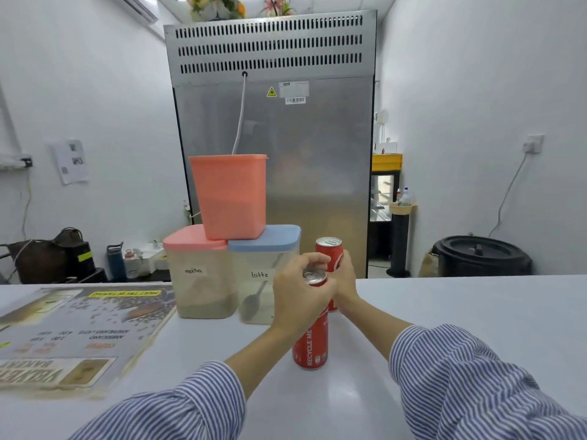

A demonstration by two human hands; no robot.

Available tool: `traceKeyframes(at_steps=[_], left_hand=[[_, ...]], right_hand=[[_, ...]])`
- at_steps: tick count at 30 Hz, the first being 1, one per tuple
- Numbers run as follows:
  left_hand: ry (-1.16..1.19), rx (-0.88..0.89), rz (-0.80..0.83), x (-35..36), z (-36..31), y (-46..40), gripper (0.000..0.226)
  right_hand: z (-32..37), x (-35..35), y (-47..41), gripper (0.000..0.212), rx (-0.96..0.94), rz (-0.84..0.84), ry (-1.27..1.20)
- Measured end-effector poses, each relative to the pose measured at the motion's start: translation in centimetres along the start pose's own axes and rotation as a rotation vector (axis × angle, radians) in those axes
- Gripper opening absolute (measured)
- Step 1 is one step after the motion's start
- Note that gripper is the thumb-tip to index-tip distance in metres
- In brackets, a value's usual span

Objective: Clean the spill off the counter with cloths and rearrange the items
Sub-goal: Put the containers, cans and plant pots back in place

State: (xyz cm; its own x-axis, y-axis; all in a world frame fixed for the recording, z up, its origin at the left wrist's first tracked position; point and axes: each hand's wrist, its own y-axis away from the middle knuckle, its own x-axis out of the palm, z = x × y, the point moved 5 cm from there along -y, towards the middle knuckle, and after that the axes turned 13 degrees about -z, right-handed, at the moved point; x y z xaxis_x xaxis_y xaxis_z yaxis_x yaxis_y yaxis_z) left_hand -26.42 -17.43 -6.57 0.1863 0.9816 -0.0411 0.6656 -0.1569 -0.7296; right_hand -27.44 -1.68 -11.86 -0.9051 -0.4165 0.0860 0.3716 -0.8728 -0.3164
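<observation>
Head view, left hand [297,300] fingers curled round near can [311,331], right hand [344,274] gripping far can [330,252]

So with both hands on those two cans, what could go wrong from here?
The near can and far can stand close together; moving one in the left hand could knock the other, held by the right hand. The orange tub sits across two container lids just beside them, so a bump might topple it.
</observation>
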Motion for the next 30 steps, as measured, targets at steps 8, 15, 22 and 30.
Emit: traceKeyframes(at_steps=[8,15,22,30], left_hand=[[0.038,-0.081,-0.006,2.4,-1.0,0.6,0.025],[0.046,-0.047,0.080,3.9,0.3,0.2,0.030],[-0.411,0.636,0.086,3.3,-3.0,-0.8,0.062],[-0.144,0.903,0.226,11.5,-15.0,3.9,0.057]], right_hand=[[-1.5,-0.2,0.2,0.062,0.200,0.231,-0.062],[-7.7,-3.1,-3.0,0.089,0.284,0.395,0.145],[3.6,-10.0,0.8,0.054,0.375,0.050,0.118],[12.8,-24.0,3.6,0.059,0.089,-0.320,0.415]])
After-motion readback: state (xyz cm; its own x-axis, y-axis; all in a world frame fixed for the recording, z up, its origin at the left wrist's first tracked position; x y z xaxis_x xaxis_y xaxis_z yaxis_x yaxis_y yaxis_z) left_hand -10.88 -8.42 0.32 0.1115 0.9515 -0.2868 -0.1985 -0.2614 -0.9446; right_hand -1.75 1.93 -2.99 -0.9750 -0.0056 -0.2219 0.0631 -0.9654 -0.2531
